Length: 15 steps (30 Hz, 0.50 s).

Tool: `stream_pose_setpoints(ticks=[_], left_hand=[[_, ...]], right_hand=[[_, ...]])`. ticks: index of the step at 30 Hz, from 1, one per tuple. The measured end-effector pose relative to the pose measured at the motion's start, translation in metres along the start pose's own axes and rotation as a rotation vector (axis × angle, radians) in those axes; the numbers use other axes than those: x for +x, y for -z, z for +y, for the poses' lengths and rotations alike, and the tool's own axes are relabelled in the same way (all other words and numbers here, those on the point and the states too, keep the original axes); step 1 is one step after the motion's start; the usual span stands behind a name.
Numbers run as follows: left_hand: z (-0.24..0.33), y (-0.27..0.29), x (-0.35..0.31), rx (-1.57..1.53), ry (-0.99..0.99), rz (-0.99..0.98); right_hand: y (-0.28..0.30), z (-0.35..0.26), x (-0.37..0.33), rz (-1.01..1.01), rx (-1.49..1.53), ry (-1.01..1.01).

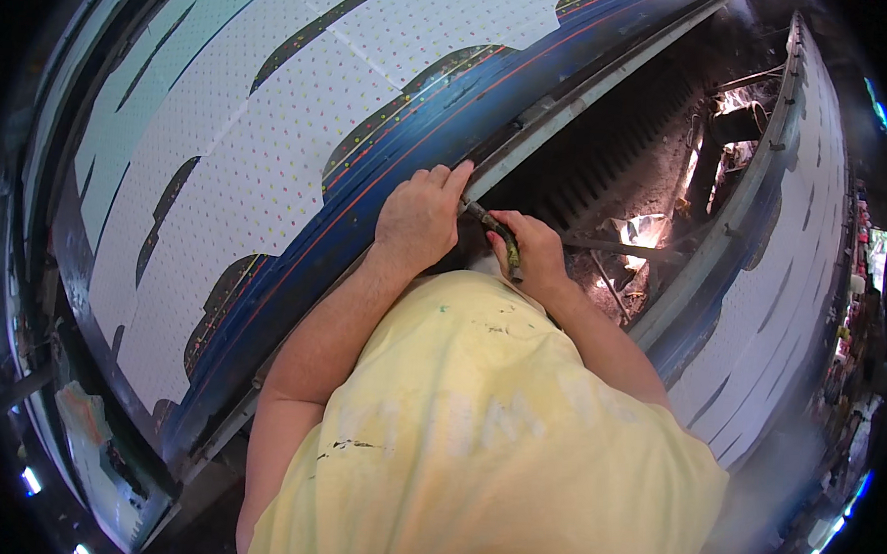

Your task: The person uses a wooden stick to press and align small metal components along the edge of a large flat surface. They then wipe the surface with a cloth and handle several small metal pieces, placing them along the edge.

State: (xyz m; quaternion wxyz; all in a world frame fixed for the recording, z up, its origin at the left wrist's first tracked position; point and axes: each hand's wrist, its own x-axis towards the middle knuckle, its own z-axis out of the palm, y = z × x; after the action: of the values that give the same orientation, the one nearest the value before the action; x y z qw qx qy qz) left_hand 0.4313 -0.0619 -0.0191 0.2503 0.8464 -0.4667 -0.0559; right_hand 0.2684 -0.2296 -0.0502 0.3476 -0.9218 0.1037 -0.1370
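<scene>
My right hand (534, 249) is closed around a short wrench-like tool (512, 248) with a worn, yellow-and-dark stained handle. The tool's dark head reaches up and left to the end of a metal rail (559, 124) along the long table's edge. Beside that head, my left hand (421, 217) is curled over the rail, its index finger laid along the top. Its thumb and the spot where the tool meets the rail are mostly hidden. Left of the rail lies white fabric (261, 160) printed with small coloured dots, over the table's dark blue stained border (368, 190).
A second long table (758, 320) with pale fabric runs along the right. Between the tables is a dark gap with a thin cross bar (623, 248) and crumpled shiny scraps (644, 229). My yellow shirt (497, 408) fills the lower middle. A stained panel (109, 460) stands at lower left.
</scene>
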Motion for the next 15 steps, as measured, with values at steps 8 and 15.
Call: stream_pose_setpoints(ticks=[8, 15], left_hand=[[-0.009, 0.007, 0.005, -0.2, -0.048, 0.026], [-0.042, 0.0, 0.012, -0.526, -0.083, -0.074]], right_hand=[[0.006, -0.008, 0.01, -0.027, -0.261, 0.167], [-0.013, -0.007, 0.006, 0.047, -0.221, 0.089]])
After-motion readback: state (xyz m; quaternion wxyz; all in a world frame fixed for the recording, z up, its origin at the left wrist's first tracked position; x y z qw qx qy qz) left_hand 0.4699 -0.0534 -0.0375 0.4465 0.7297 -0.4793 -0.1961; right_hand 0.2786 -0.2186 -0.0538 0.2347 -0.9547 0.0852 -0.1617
